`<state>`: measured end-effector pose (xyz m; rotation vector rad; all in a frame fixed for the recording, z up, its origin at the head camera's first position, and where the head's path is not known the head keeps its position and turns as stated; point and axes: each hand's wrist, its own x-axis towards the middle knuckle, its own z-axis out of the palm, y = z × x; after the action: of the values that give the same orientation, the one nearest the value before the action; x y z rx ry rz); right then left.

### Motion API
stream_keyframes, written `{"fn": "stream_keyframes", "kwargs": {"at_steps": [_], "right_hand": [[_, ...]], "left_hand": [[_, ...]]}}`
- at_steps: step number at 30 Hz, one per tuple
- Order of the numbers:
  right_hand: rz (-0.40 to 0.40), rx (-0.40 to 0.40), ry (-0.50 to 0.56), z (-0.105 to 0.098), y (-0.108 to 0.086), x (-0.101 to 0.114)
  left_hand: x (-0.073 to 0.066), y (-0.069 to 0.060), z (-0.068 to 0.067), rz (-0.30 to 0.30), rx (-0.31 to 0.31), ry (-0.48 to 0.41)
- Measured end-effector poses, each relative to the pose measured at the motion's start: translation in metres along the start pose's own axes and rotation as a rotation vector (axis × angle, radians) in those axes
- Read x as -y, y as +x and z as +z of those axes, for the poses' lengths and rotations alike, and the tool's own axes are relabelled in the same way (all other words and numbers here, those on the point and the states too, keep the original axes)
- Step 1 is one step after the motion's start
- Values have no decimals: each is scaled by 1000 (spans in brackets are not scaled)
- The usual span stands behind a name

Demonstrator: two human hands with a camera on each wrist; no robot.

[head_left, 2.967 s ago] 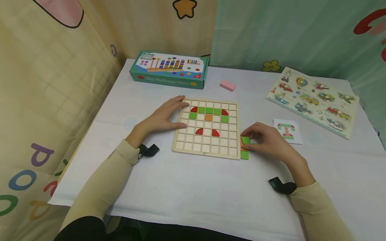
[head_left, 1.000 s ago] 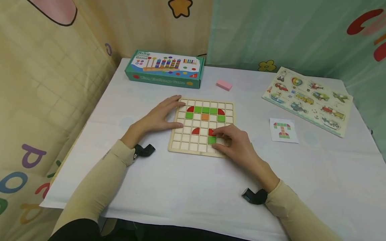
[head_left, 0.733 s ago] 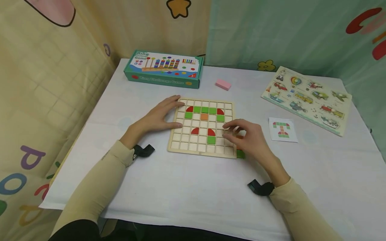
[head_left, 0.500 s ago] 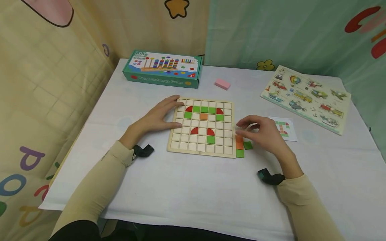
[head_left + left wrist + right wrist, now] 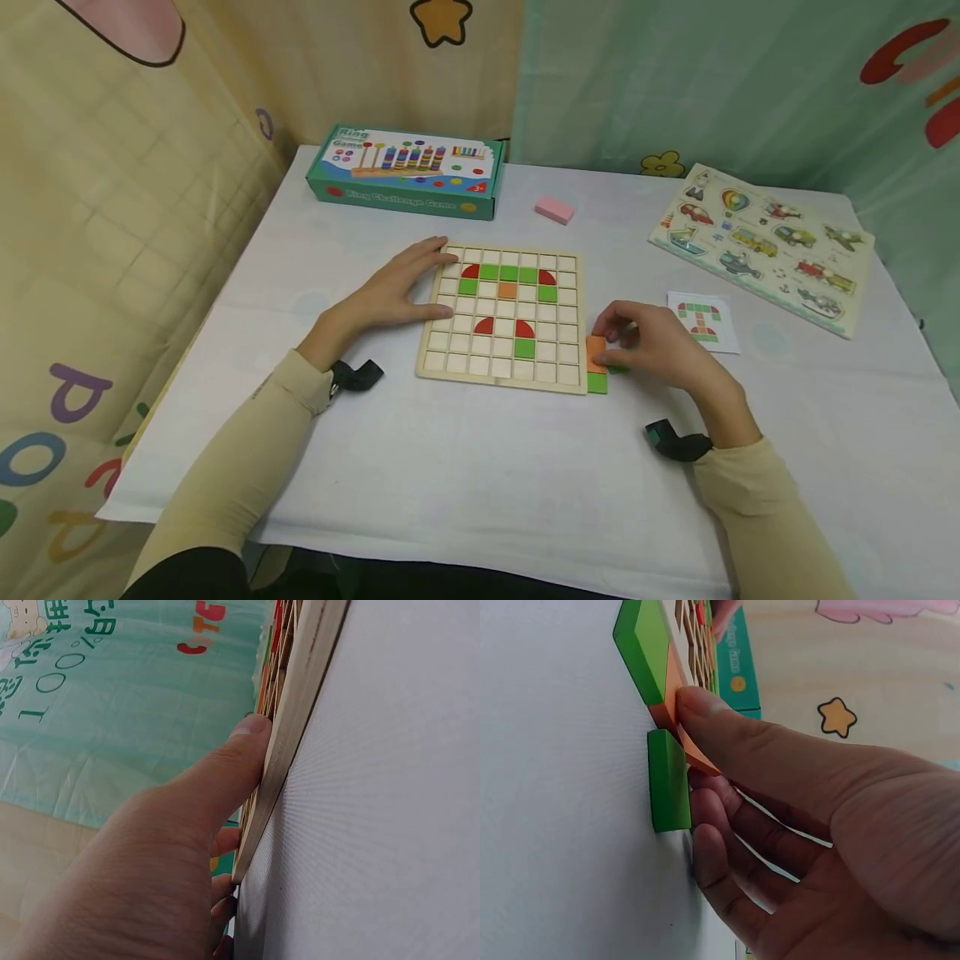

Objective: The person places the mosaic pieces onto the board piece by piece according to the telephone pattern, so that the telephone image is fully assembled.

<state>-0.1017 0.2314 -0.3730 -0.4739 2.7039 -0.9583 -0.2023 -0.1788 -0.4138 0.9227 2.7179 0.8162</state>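
My left hand [image 5: 386,292] rests at the left edge of a wooden grid board [image 5: 465,364]. Its fingers lie at the far corner, and the thumb [image 5: 247,742] lies along the rim in the left wrist view. Red quarter-round, green and orange tiles sit in several cells, including a green tile [image 5: 524,348] below a red quarter-round [image 5: 524,328]. Beside the board's right edge, my right hand [image 5: 660,346] pinches an orange square tile [image 5: 596,344] between thumb and fingers. Another orange tile [image 5: 660,716] lies underneath. One loose green tile [image 5: 667,780] is close under the fingers; another green tile [image 5: 597,382] lies nearer me.
A pattern card [image 5: 727,337] lies right of the right hand. Behind it is a vehicle picture puzzle [image 5: 765,242]. At the back stand a green ring game box [image 5: 405,200] and a pink block [image 5: 554,210]. White cloth [image 5: 450,467] covers the table.
A green tile has moved from the right-hand pile into the cell below the right lower red quarter-round. My right hand has returned to the loose tiles and taken an orange one. The left hand stays at the board.
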Motion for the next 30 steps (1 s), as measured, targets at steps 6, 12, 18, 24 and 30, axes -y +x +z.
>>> {"fn": "stream_keyframes", "kwargs": {"at_steps": [6,12,18,24,30], "right_hand": [[-19,-75,42,0,3,-4],[-49,-151,168,7,6,1],[-79,-136,144,19,26,26],[-165,-173,146,30,53,66],[-165,-188,175,55,67,68]], "left_hand": [[1,-1,-1,-1,-4,-5],[0,-1,-1,-6,-4,-11],[2,-3,-1,-5,1,-10],[4,-6,-2,-12,-9,-2],[3,-3,-2,-3,-7,-8]]}}
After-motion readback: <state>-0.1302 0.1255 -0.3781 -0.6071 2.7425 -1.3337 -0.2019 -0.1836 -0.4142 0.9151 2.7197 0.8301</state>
